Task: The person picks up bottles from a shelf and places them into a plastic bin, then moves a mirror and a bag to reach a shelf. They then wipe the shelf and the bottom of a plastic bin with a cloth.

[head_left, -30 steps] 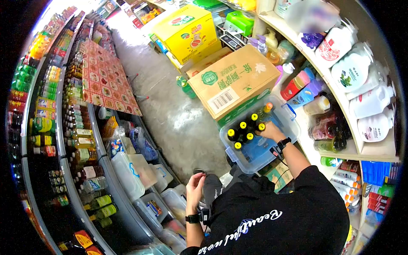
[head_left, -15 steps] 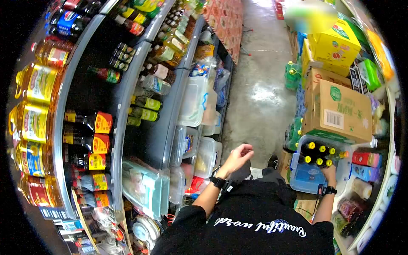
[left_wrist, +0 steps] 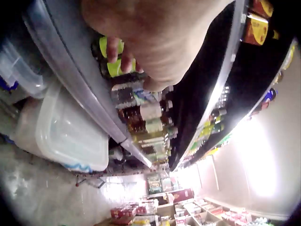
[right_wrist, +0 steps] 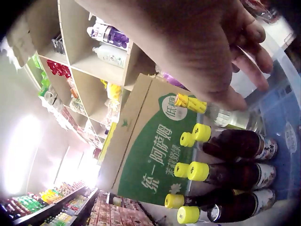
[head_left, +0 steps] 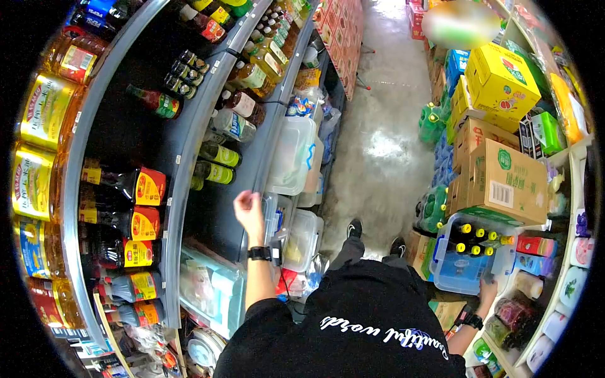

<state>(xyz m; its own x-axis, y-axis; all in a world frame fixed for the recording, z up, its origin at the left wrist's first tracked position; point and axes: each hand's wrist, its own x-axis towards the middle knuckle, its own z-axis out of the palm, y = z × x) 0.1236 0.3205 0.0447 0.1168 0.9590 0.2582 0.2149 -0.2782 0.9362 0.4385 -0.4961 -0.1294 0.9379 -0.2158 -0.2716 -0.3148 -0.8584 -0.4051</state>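
My right hand (head_left: 487, 288) is over the near right side of a clear plastic bin (head_left: 463, 278) with a bluish bottom. Its fingers bend loosely and hold nothing. Dark bottles (right_wrist: 237, 175) with yellow caps stand in rows inside the bin, beside a pale clear bottle (right_wrist: 230, 117) with a patterned yellow cap. In the right wrist view the thumb overlaps that clear bottle. To the left, my left hand (head_left: 249, 214) is raised in front of the shelf, fingers relaxed and empty. Green-labelled bottles (head_left: 217, 162) lie on the shelf just beyond it.
Cartons (head_left: 507, 179) are stacked beyond the bin. Lidded plastic boxes (head_left: 291, 154) line the floor by the left shelves. Dark sauce bottles (head_left: 142, 189) and oil jugs (head_left: 44, 120) fill the nearer shelves. A grey floor aisle (head_left: 384, 120) runs between both sides.
The view has swung left toward the shelves. My left hand has moved from over the aisle to the left shelf. My right hand has drawn back from the bottles toward the bin's near side.
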